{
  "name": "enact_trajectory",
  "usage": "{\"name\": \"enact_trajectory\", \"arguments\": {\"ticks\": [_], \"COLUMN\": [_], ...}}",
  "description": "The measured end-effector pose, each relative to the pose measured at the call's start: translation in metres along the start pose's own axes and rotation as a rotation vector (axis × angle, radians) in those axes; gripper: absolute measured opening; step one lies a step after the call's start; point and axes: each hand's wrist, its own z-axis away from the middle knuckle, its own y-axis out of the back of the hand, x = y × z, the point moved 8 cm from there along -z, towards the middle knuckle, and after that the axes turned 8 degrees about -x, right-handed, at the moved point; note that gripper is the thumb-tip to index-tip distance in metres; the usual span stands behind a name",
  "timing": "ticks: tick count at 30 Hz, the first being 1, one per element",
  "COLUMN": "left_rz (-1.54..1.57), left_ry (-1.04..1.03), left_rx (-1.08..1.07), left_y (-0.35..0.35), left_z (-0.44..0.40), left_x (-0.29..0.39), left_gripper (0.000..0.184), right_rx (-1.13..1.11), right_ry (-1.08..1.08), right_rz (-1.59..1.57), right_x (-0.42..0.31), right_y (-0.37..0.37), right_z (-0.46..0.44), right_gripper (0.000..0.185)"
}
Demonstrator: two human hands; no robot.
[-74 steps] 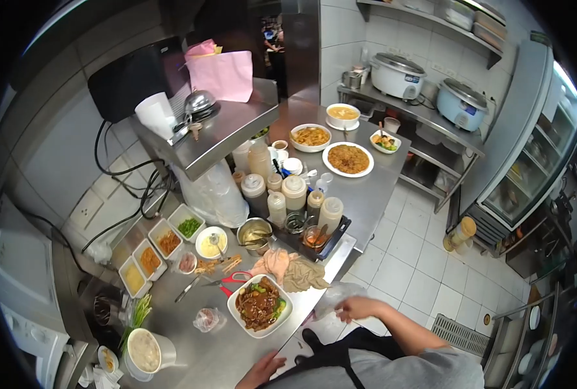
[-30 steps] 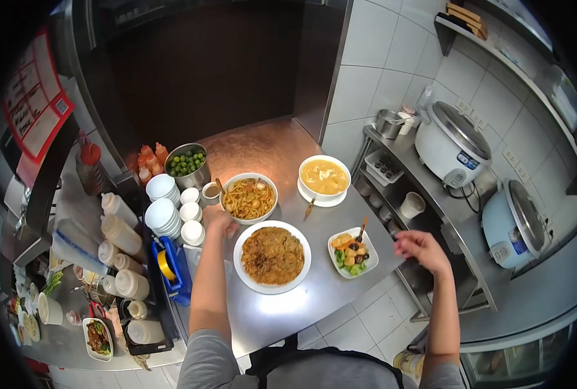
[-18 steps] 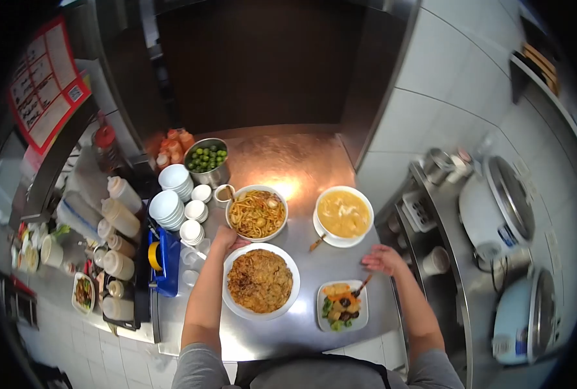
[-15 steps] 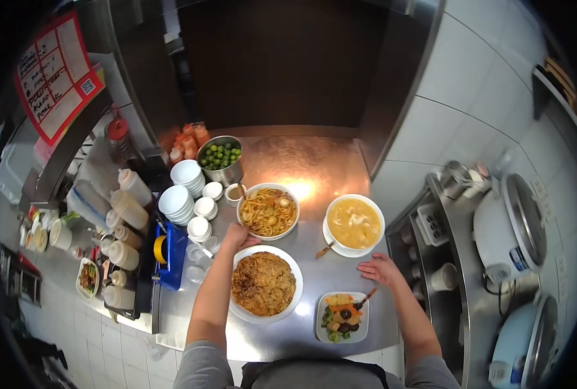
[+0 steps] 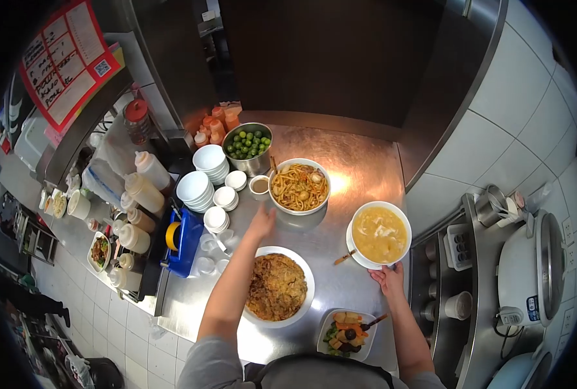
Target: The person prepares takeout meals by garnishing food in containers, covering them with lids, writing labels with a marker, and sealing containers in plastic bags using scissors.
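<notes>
My left hand (image 5: 262, 223) is at the near left side of the white bowl of noodles (image 5: 299, 187); its fingers are mostly hidden. A gap of bare steel separates that bowl from the white plate with a large brown omelette-like dish (image 5: 276, 287), under my left forearm. On the right, my right hand (image 5: 389, 277) grips the near edge of the white bowl of yellow soup (image 5: 380, 235) and its saucer (image 5: 360, 257), thumb near the rim and fingers lower. A brown-handled spoon (image 5: 345, 257) rests beside the saucer. Nearest me is a square dish of vegetables (image 5: 346, 334) with a brown utensil.
Sauce bottles (image 5: 143, 192), a blue tape dispenser (image 5: 186, 243), stacked white bowls (image 5: 196, 190) and a pot of green limes (image 5: 248, 144) line the left. A small sauce cup (image 5: 260, 185) stands by the noodles. Rice cookers (image 5: 528, 272) and a steel shelf (image 5: 470, 220) are at right.
The noodle bowl has moved away from the omelette plate, with my left hand following. My right hand has gone from beside the soup bowl to its near edge. The view has shifted left.
</notes>
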Motion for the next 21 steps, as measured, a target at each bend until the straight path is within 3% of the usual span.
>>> {"name": "enact_trajectory", "arguments": {"ticks": [1,2,4,5,6,7,8,10,12,15,18,21], "left_rz": [-0.204,-0.216,-0.379,-0.366,-0.313,-0.315,-0.340,0.039,0.418,0.801,0.739,0.752], "left_ry": [-0.169,-0.237,-0.218,-0.067,-0.108,0.122,0.211,0.604,0.441,0.242,0.251,0.186], "left_rx": [0.066,0.128,0.230,0.213,0.248,0.177,0.092,0.028,-0.139,0.019,0.137,0.093], "left_y": [0.012,0.025,0.048,0.055,0.058,0.056,0.051,0.022,-0.022,-0.058,-0.063,-0.061], "left_z": [0.020,0.067,0.135,0.169,0.202,0.226,0.247,0.290,0.307,0.301,0.289,0.275], "left_x": [-0.003,0.013,-0.003,-0.014,-0.024,-0.044,-0.089,-0.134,-0.152,-0.133,-0.142,-0.142], "left_gripper": [0.054,0.047,0.030,0.025,0.021,0.019,0.023,0.035,0.042,0.038,0.047,0.045], "right_rx": [-0.010,-0.003,0.017,0.013,0.013,0.012,0.011,0.027,0.044,0.069,0.087,0.112], "right_ry": [0.002,0.004,0.010,0.024,0.026,0.027,0.028,0.011,0.012,0.019,0.019,0.037], "right_rz": [-0.009,-0.003,0.011,-0.003,0.003,0.010,0.017,0.044,0.070,0.105,0.170,0.233], "right_x": [-0.002,-0.005,-0.013,-0.015,-0.018,-0.021,-0.023,-0.030,-0.039,-0.051,-0.067,-0.081], "right_y": [0.000,-0.001,-0.006,-0.007,-0.008,-0.010,-0.010,-0.011,-0.011,-0.011,-0.012,-0.007], "right_z": [-0.004,-0.007,-0.013,-0.019,-0.026,-0.033,-0.039,-0.052,-0.066,-0.089,-0.106,-0.120], "right_gripper": [0.044,0.044,0.043,0.042,0.042,0.043,0.043,0.041,0.043,0.055,0.056,0.055]}}
